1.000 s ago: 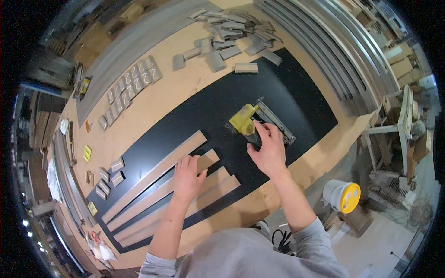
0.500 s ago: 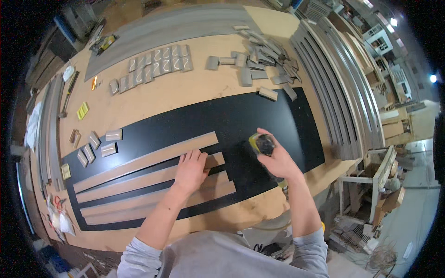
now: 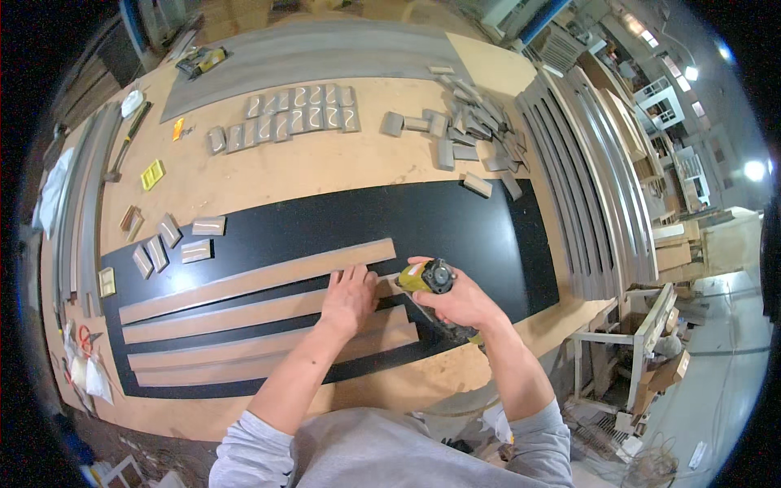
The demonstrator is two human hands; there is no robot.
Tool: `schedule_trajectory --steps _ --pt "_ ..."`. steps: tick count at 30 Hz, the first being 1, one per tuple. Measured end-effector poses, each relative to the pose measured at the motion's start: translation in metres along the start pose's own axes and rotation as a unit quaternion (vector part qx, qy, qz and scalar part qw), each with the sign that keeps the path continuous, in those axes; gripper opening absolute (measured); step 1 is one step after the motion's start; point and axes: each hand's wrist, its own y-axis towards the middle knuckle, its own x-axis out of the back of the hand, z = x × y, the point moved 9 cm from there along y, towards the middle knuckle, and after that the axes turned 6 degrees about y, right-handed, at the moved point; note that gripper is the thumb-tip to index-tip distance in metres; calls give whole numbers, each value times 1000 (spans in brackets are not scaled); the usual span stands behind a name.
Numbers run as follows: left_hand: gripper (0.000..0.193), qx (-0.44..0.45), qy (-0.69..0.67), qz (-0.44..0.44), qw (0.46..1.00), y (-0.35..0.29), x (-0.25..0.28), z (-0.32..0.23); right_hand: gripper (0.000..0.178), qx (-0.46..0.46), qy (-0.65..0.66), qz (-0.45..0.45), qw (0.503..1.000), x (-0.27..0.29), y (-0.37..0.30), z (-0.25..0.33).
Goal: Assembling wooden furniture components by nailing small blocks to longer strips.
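Observation:
My right hand (image 3: 469, 302) grips a yellow-green and black nail gun (image 3: 416, 279) with its nose at the right end of a long wooden slat. My left hand (image 3: 351, 301) is closed over that slat (image 3: 268, 313), the second from the far side, near the same end. Another slat (image 3: 325, 268) lies beyond it. Two more slats (image 3: 370, 342) lie side by side nearer to me. All of them rest on a black panel (image 3: 455, 220). The exact contact between tool and wood is hidden by the tool.
Small blocks with wavy glue lines (image 3: 305, 110) stand in rows on the far table (image 3: 325, 163). Plain blocks (image 3: 468, 122) are heaped at the right. Several glued blocks (image 3: 197, 250) lie at left, a hammer (image 3: 128, 140) beyond. Slotted frames (image 3: 590, 179) stand along the right edge.
My right hand has brought the nail gun left, to the slat's end. My left hand has shifted slightly right and nearer along the slat. The view has tilted a little.

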Motion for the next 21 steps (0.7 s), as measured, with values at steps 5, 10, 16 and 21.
schedule_trajectory --steps 5,10,16,21 --pt "47 7 29 29 999 -1 3 -1 60 -61 4 -11 998 0 -3 -3" --pt "43 8 20 39 999 1 7 -3 62 -64 -15 -11 998 0 -3 -1" --pt "41 11 5 44 999 1 -1 0 63 -65 -6 -11 998 -1 -8 0" --pt "41 15 -4 57 998 3 -8 1 62 -86 2 0 996 -6 -19 -10"
